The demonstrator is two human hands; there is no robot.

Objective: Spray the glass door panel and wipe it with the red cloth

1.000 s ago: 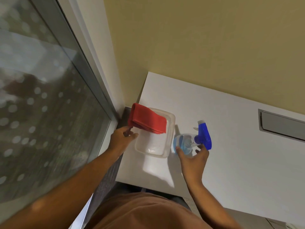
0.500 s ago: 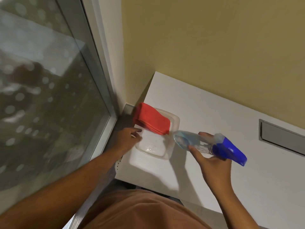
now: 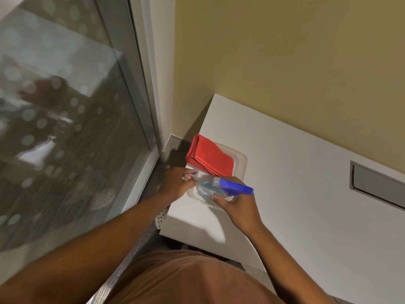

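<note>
My right hand (image 3: 237, 207) is curled around the one spray bottle (image 3: 221, 188), held on its side over the single clear tray (image 3: 240, 163); my left hand (image 3: 177, 185) has its fingers bent against the bottle's base, though I cannot tell if they grip it. One folded red cloth (image 3: 209, 159) lies across the tray's far end on the white table (image 3: 306, 205). The glass door panel (image 3: 65, 117) stands at my left.

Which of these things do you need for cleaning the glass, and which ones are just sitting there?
Needed:
spray bottle, held in the right hand
red cloth, folded on the tub's rim
glass door

Just there:
clear plastic tub, touched by the left hand
white table
metal plate set into the table
</note>
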